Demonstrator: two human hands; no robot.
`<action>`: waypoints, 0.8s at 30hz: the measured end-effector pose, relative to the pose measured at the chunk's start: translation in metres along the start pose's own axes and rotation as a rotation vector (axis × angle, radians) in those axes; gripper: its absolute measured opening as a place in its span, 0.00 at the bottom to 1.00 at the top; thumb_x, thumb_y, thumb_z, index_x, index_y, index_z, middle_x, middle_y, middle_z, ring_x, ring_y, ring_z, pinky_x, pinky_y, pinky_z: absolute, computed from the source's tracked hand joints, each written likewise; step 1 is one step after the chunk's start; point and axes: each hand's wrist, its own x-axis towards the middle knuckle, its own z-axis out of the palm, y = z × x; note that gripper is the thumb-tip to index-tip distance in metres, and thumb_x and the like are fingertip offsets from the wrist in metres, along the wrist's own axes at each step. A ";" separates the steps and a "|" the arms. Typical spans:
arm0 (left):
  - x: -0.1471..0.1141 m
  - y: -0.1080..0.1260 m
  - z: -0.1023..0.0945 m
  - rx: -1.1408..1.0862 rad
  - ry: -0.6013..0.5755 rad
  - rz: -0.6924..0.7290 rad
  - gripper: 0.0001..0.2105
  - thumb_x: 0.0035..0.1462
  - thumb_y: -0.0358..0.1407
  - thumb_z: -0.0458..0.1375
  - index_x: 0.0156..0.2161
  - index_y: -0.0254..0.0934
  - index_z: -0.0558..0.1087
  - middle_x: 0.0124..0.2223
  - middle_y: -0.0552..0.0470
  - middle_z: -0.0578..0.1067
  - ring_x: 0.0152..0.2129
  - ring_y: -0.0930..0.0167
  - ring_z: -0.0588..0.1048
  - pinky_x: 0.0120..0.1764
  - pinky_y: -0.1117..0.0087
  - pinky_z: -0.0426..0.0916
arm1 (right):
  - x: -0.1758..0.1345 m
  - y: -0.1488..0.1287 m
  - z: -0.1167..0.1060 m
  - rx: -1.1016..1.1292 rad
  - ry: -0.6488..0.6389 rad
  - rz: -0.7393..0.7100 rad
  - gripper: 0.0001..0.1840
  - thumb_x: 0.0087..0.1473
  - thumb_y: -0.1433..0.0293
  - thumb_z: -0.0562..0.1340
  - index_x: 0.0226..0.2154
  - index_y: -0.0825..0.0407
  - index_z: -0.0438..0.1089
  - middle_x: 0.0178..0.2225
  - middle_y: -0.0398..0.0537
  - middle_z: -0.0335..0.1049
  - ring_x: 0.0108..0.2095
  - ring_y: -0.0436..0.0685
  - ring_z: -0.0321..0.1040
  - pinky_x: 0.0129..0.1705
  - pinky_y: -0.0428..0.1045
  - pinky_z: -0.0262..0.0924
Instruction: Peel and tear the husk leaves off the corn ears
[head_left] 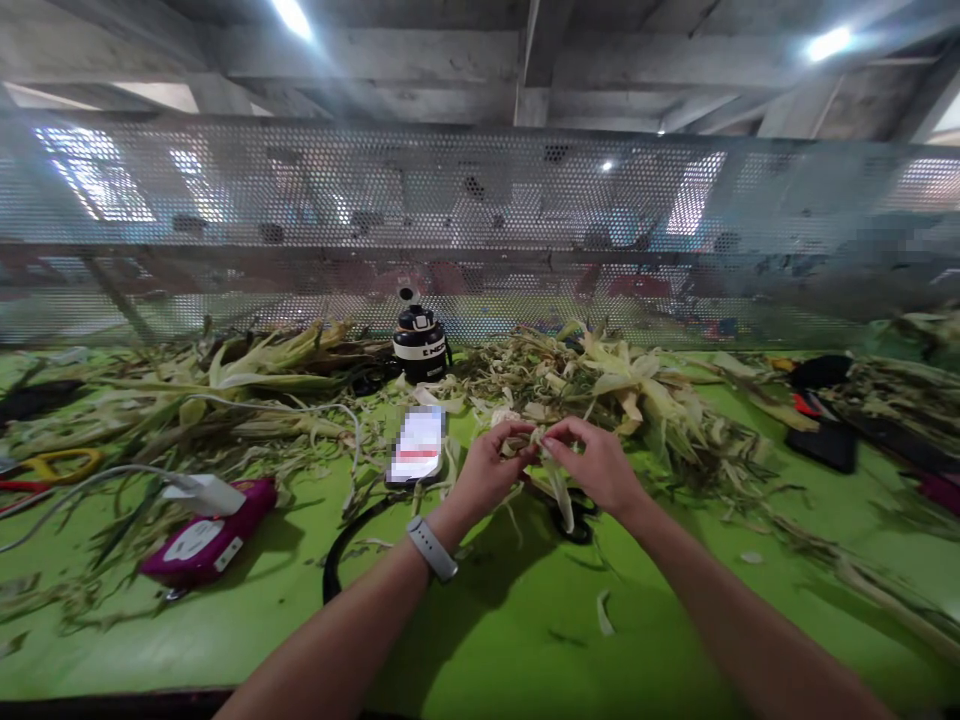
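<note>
Pale strips of corn husk (557,492) are pinched between my two hands, and one strip hangs down below the fingers. My left hand (487,465), with a grey watch band (432,549) on the wrist, grips the husk from the left. The fingertips of my right hand (600,465) are closed on it close beside the left ones. A pale, bumpy piece (507,415) shows just behind my left fingers; its kind is unclear. Under the hanging strip lies a black object (574,525), partly hidden. A lit phone (417,445) lies left of my left hand.
Behind the hands stand a black bottle (421,345) and heaps of husks (637,375). At left are a purple power strip (210,535) with a white charger and yellow-handled scissors (64,465). A dark phone (821,443) lies right. A perforated metal screen (465,200) borders the green table (525,640).
</note>
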 end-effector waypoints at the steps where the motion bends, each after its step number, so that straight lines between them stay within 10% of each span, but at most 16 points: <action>1: 0.000 0.000 0.000 0.002 -0.003 0.002 0.14 0.47 0.36 0.61 0.40 0.34 0.70 0.30 0.53 0.73 0.26 0.72 0.73 0.24 0.75 0.69 | 0.000 0.000 0.000 0.021 0.009 0.028 0.06 0.49 0.66 0.59 0.29 0.51 0.68 0.29 0.46 0.73 0.31 0.55 0.69 0.36 0.49 0.61; 18: -0.001 0.003 -0.002 0.191 -0.087 0.186 0.10 0.52 0.33 0.57 0.40 0.36 0.74 0.37 0.48 0.77 0.33 0.70 0.74 0.35 0.70 0.69 | 0.002 0.000 -0.003 0.186 -0.082 0.107 0.19 0.46 0.70 0.60 0.44 0.52 0.62 0.28 0.41 0.68 0.32 0.53 0.66 0.38 0.49 0.57; 24: -0.004 0.004 -0.004 0.241 -0.100 0.186 0.17 0.51 0.34 0.59 0.47 0.37 0.65 0.35 0.50 0.75 0.31 0.71 0.75 0.31 0.73 0.69 | 0.007 0.001 -0.011 0.197 -0.005 0.234 0.10 0.47 0.63 0.59 0.30 0.52 0.66 0.28 0.44 0.68 0.31 0.53 0.64 0.33 0.48 0.57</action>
